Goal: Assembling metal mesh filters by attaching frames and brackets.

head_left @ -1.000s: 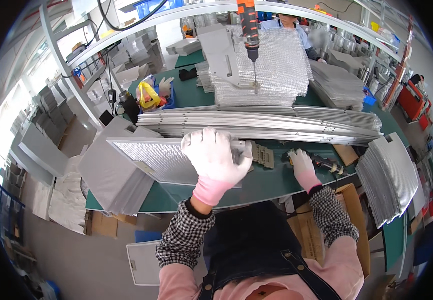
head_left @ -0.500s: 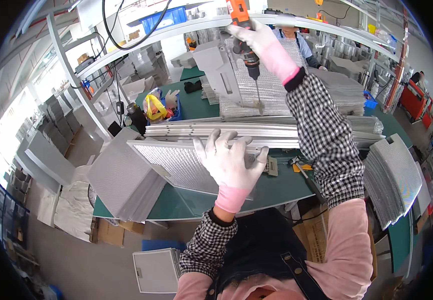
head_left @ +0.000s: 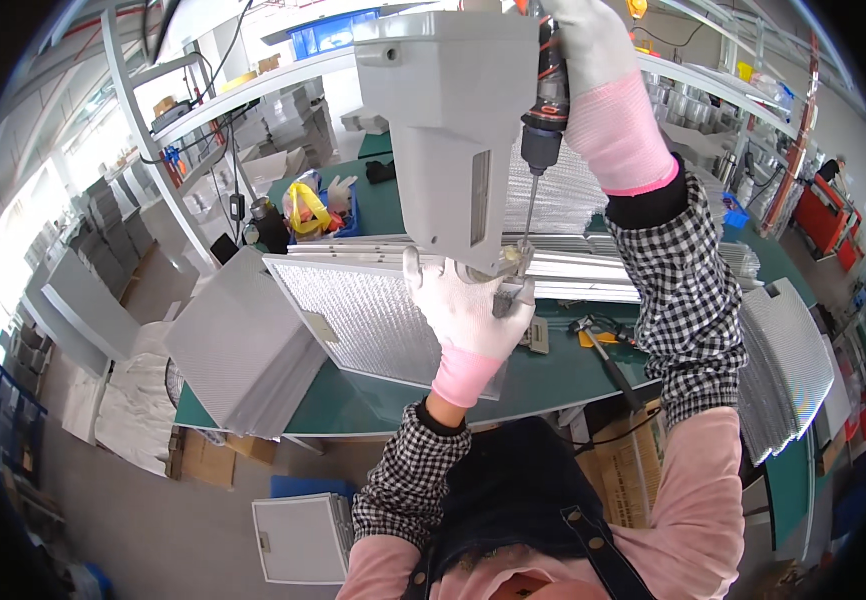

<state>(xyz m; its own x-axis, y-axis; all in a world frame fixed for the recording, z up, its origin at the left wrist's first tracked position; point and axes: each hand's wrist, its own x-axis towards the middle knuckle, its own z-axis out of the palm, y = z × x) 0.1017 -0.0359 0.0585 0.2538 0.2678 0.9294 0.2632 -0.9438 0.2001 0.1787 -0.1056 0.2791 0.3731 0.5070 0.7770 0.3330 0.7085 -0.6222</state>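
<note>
My right hand (head_left: 598,50), in a white and pink glove, grips an orange and black cordless drill (head_left: 551,90) high up. Its long thin bit (head_left: 533,205) points down. Close alongside the drill is a large grey casing (head_left: 433,130), its narrow lower end near the bit's tip; how they join is hidden. My left hand (head_left: 468,310), gloved too, is at the upper right corner of a white-framed mesh panel (head_left: 363,315), just under the bit. Its fingers close about the frame there, partly hidden by the casing. The panel leans at a slant above the green table (head_left: 393,410).
A stack of mesh sheets (head_left: 243,350) stands left, another stack (head_left: 788,360) right. Long white frame strips (head_left: 593,275) lie behind the panel. A hammer (head_left: 608,360) lies on the table. A blue bin (head_left: 348,225) sits behind. A metal rail (head_left: 253,95) crosses above.
My right hand has brought the drill and grey casing nearer and lower, to the panel's corner. My left hand's spread fingers have closed in at the frame there.
</note>
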